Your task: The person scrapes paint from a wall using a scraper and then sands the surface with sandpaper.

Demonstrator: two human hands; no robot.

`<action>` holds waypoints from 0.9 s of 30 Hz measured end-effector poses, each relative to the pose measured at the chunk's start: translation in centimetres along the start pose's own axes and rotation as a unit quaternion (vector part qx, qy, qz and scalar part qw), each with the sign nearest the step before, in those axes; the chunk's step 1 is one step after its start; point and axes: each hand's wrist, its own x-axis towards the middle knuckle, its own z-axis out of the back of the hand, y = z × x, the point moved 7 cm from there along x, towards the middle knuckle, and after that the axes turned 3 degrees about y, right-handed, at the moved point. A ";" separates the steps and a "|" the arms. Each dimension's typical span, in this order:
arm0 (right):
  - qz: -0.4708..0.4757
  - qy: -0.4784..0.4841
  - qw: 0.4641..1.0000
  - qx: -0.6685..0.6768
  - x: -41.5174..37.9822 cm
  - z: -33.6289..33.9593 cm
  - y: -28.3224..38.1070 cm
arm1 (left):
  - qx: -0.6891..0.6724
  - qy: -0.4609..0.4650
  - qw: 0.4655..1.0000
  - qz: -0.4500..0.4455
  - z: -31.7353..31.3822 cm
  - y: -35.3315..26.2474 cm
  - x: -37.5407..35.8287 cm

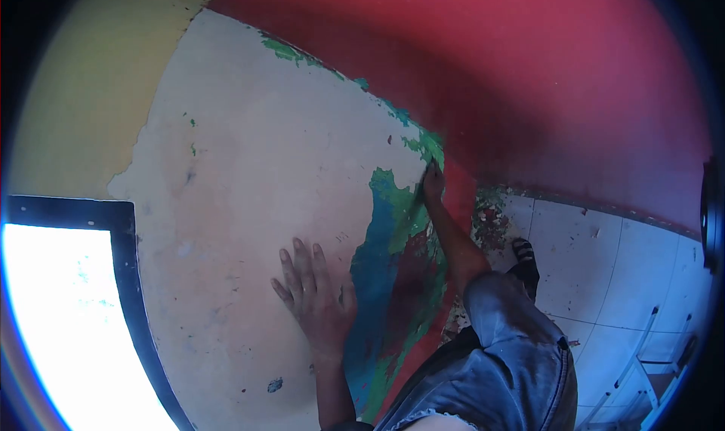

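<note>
My left hand (313, 299) lies flat with its fingers spread against the bare, pale part of the wall (234, 159). Farther up and to the right, my right hand (433, 183) is closed beside the wall's corner, at a patch of green paint (429, 145). Whatever it holds is too small and dark to make out. Between the two hands, blue paint (370, 280) and green paint with ragged edges remain on the wall, with a dark red area beside them.
A bright opening (68, 302) with a dark frame (127, 257) is at the lower left. Paint flakes (491, 223) litter the tiled floor (574, 242) near my foot (524, 261). A metal-legged object (642, 370) stands at the lower right. A red wall (574, 76) adjoins the corner.
</note>
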 end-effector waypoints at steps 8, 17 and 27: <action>0.034 -0.007 0.999 -0.001 -9.6 -3.5 9.1 | 0.007 0.000 1.000 -0.010 -1.0 0.7 -1.8; 0.193 0.036 0.978 0.078 -14.6 -6.9 7.1 | 0.018 -0.042 0.999 0.029 -0.5 2.5 -4.7; 0.153 0.021 0.983 -0.097 -14.4 -9.8 13.9 | -0.007 -0.085 0.993 0.079 2.2 4.9 -8.1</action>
